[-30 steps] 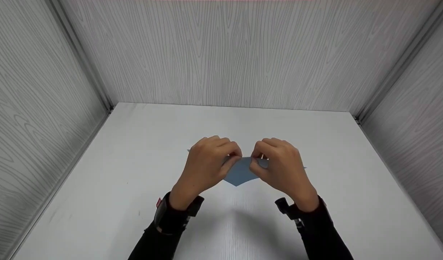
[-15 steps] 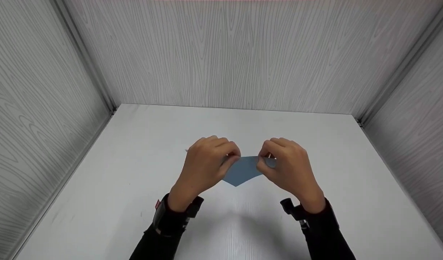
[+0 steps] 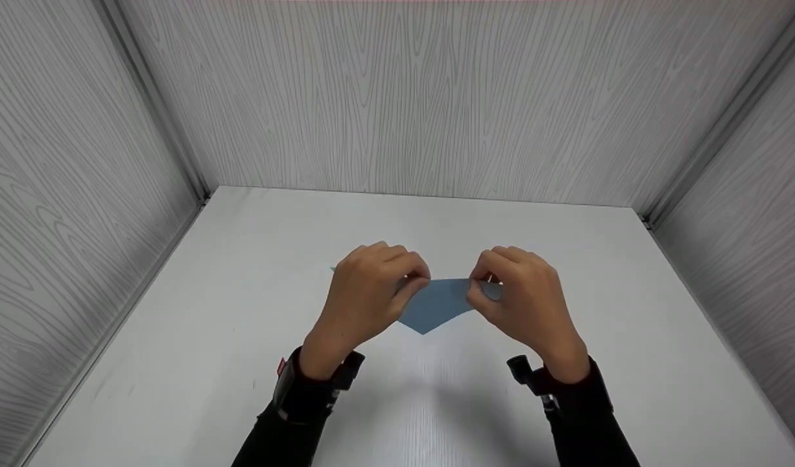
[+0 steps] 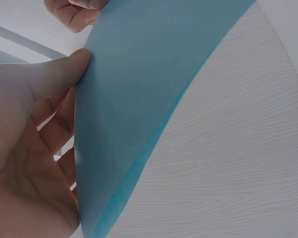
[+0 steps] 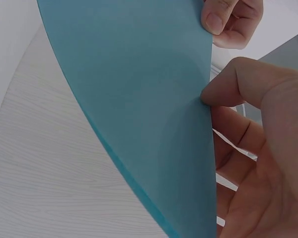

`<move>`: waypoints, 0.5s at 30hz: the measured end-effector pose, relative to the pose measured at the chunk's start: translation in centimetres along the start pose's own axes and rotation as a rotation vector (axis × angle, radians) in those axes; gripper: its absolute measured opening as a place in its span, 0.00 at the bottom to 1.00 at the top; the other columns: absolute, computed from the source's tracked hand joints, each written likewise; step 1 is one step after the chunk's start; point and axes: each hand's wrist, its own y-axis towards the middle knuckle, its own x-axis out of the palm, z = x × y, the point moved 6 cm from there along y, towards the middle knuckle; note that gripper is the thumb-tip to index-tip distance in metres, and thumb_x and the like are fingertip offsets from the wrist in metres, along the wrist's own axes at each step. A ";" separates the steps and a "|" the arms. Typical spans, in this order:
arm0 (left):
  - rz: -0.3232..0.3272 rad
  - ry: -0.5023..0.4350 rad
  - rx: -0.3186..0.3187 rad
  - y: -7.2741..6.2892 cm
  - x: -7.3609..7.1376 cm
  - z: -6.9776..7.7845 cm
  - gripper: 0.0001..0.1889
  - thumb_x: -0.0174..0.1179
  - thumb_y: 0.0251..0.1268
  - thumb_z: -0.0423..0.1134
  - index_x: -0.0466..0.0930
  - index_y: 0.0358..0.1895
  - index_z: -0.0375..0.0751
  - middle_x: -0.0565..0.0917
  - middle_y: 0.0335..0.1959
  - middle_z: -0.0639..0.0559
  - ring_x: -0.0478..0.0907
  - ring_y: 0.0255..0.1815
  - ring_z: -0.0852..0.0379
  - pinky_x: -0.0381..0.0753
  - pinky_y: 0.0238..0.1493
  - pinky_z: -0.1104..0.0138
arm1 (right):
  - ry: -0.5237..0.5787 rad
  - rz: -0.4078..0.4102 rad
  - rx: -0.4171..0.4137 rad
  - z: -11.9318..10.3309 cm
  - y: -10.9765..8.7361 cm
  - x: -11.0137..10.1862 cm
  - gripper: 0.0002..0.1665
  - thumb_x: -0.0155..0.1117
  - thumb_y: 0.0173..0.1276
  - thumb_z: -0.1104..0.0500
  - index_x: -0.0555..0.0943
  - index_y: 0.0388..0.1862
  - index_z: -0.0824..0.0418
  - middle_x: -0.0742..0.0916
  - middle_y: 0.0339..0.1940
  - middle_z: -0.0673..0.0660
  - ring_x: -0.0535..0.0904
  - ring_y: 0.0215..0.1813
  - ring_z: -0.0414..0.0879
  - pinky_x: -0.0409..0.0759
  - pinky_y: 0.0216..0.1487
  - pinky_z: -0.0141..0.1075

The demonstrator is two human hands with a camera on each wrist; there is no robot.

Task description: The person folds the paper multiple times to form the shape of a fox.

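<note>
A blue-green sheet of paper (image 3: 436,305), doubled into a triangle with a straight top edge, is held up between my two hands with one corner pointing down toward me. My left hand (image 3: 365,285) pinches the top edge left of its middle. Farther right, my right hand (image 3: 524,298) pinches the same edge between thumb and index finger. In the left wrist view the paper (image 4: 134,84) shows a second, brighter layer along its slanted lower edge. The right wrist view shows the thumb pressing a slight dent in the paper (image 5: 134,99). Behind the hands the sheet's outer corners are mostly hidden.
Below the hands lies a white tabletop (image 3: 274,233) with shadows of the arms. A wood-grain panel (image 3: 397,97) rises at the back, with similar panels on both sides. Black wrist straps with cameras sit on both wrists.
My right hand has slid to the right along the paper's top edge, widening the gap between the hands. My left hand has stayed nearly in place, still pinching.
</note>
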 end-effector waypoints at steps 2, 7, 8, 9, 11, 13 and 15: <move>0.000 0.000 0.001 0.0 0.0 0.0 0.05 0.74 0.63 0.39 0.87 0.33 0.53 0.85 0.27 0.61 0.73 0.25 0.61 0.71 0.29 0.68 | -0.002 -0.005 0.000 0.0 0.0 0.0 0.11 0.69 0.54 0.69 0.80 0.26 0.53 0.82 0.24 0.46 0.75 0.29 0.39 0.72 0.31 0.36; 0.002 0.004 -0.002 0.0 -0.2 -0.1 0.05 0.74 0.63 0.39 0.87 0.33 0.53 0.85 0.27 0.61 0.74 0.26 0.60 0.71 0.30 0.68 | -0.016 -0.014 0.004 0.2 0.0 0.0 0.11 0.69 0.55 0.69 0.80 0.27 0.53 0.82 0.24 0.47 0.74 0.29 0.39 0.72 0.31 0.36; 0.003 0.006 -0.005 0.0 -0.2 -0.2 0.05 0.74 0.63 0.39 0.87 0.33 0.53 0.86 0.28 0.61 0.74 0.26 0.60 0.72 0.30 0.68 | -0.019 -0.013 0.010 0.3 0.0 0.0 0.11 0.69 0.54 0.69 0.80 0.27 0.53 0.82 0.24 0.47 0.74 0.28 0.39 0.72 0.30 0.36; 0.006 0.007 -0.008 0.0 -0.3 -0.3 0.05 0.74 0.63 0.39 0.87 0.33 0.53 0.86 0.28 0.61 0.75 0.27 0.60 0.72 0.30 0.68 | -0.022 -0.010 0.015 0.4 0.1 -0.1 0.11 0.69 0.54 0.69 0.80 0.26 0.53 0.82 0.24 0.47 0.74 0.28 0.39 0.72 0.30 0.36; 0.011 0.012 -0.017 -0.1 -0.4 -0.5 0.05 0.75 0.62 0.39 0.87 0.33 0.53 0.86 0.28 0.61 0.76 0.27 0.60 0.72 0.31 0.68 | -0.028 -0.005 0.026 0.6 0.1 -0.2 0.11 0.69 0.54 0.69 0.80 0.26 0.54 0.82 0.24 0.47 0.73 0.28 0.39 0.72 0.29 0.36; 0.012 0.013 -0.022 -0.1 -0.5 -0.6 0.05 0.75 0.62 0.39 0.88 0.33 0.52 0.86 0.28 0.61 0.76 0.28 0.60 0.73 0.31 0.67 | -0.031 -0.003 0.032 0.8 0.0 -0.3 0.11 0.69 0.54 0.69 0.80 0.26 0.54 0.82 0.24 0.47 0.74 0.28 0.39 0.72 0.30 0.36; 0.009 0.012 -0.024 -0.1 -0.6 -0.7 0.05 0.75 0.62 0.39 0.88 0.34 0.52 0.86 0.28 0.60 0.77 0.28 0.60 0.73 0.32 0.67 | -0.033 -0.007 0.033 0.9 0.0 -0.4 0.10 0.69 0.54 0.69 0.80 0.26 0.54 0.83 0.24 0.47 0.75 0.28 0.39 0.73 0.30 0.36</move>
